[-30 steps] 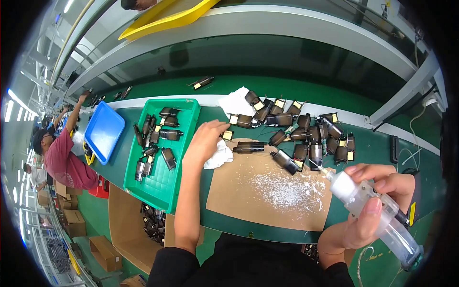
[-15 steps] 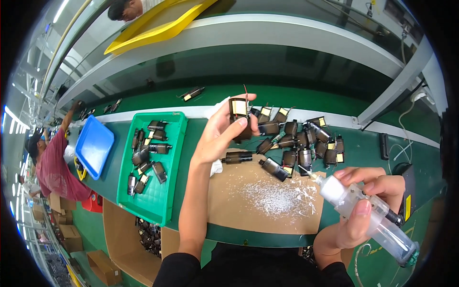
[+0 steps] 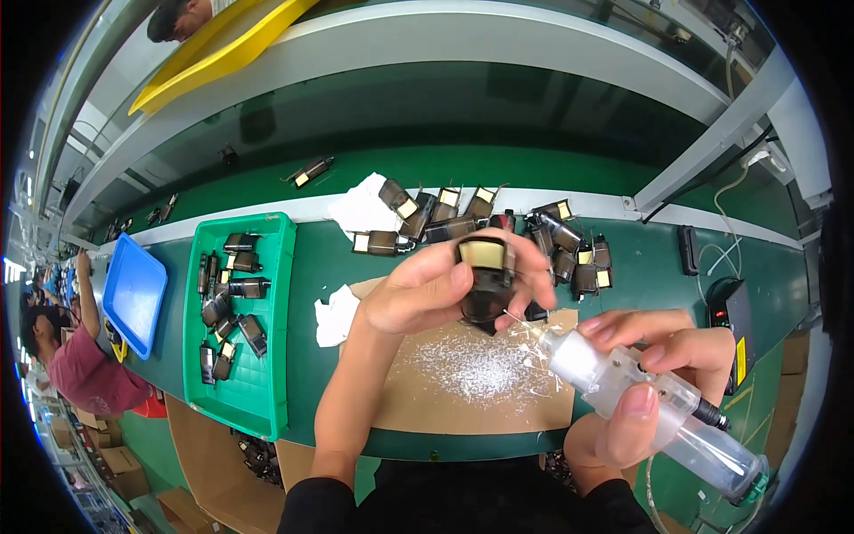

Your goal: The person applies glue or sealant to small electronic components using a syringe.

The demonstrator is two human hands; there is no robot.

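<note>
In left hand [image 3: 416, 294], clamped: one dark translucent unit [image 3: 486, 294] with pale patch [image 3: 481, 255]. Just right of that grip: right hand [image 3: 692, 354], closed round clear-barrelled dispenser [image 3: 717, 459], needle tip [image 3: 523, 324] at unit's lower edge, contact unclear. Beneath left grip: cardboard sheet [image 3: 405, 414], white flecks [image 3: 471, 372]. Beyond: similar units [image 3: 447, 228], heaped. To left: white wipe [image 3: 334, 319], green tray [image 3: 258, 396] of more units [image 3: 249, 287].

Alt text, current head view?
Left hand holds a dark translucent housing near the needle of a clear dispensing syringe in the right hand, above white-specked cardboard. A green tray of similar housings sits to the left.
</note>
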